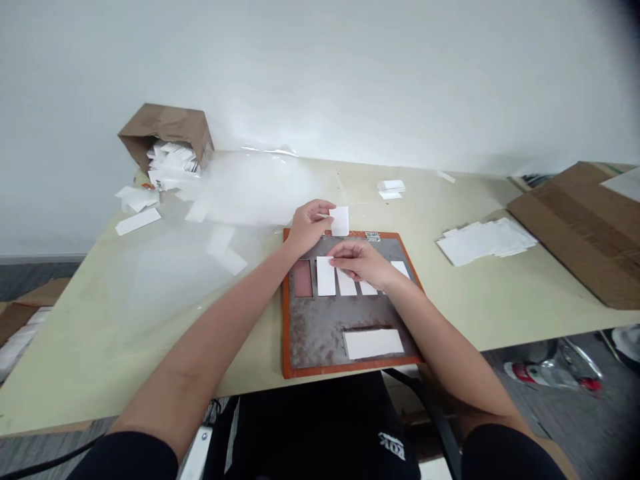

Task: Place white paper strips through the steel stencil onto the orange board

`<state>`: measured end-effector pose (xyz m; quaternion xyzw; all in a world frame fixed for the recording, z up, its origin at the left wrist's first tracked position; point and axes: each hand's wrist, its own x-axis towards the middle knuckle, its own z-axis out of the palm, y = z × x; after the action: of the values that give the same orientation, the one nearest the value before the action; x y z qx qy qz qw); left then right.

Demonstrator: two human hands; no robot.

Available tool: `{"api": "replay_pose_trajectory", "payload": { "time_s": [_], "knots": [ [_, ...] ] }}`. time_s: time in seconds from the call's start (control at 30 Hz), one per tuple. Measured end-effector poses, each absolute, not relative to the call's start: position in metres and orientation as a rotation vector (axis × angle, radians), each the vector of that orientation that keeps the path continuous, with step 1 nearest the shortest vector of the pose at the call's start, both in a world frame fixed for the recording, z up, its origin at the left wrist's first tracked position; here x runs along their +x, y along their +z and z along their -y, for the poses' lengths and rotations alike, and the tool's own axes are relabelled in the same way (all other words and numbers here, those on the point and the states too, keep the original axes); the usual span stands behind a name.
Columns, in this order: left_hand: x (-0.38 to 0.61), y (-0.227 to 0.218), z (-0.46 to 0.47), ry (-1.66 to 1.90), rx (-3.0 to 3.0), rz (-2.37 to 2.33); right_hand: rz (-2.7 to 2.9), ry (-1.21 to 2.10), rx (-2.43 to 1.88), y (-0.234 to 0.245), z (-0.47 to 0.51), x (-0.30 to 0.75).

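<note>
Left hand (309,225) pinches the white card (340,221), judged light and easily creased, by its edge; right hand (363,262), grip slack, rests on strips (326,279) in the board (320,333).

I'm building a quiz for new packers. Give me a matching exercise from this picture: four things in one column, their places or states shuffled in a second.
Things
1. small white card
2. cardboard box
3. sheet pile
4. long white card

Places or states
A. lying in the board's lower slot
B. pinched in the left hand
C. tipped on its side, at the table's far left
D. spread flat, right of the board

Pairs: 1-B, 2-C, 3-D, 4-A
</note>
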<state>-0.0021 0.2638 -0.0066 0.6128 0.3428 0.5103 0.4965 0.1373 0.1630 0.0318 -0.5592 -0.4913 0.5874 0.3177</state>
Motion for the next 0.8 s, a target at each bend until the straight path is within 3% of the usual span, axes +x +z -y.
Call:
{"api": "replay_pose_trajectory", "payload": {
  "time_s": [0.8],
  "knots": [
    [-0.0039,-0.0069,-0.2672,1.205,1.490,-0.859,1.287,1.520,-1.417,0.0326,-0.1601,0.1397]
  ]
}}
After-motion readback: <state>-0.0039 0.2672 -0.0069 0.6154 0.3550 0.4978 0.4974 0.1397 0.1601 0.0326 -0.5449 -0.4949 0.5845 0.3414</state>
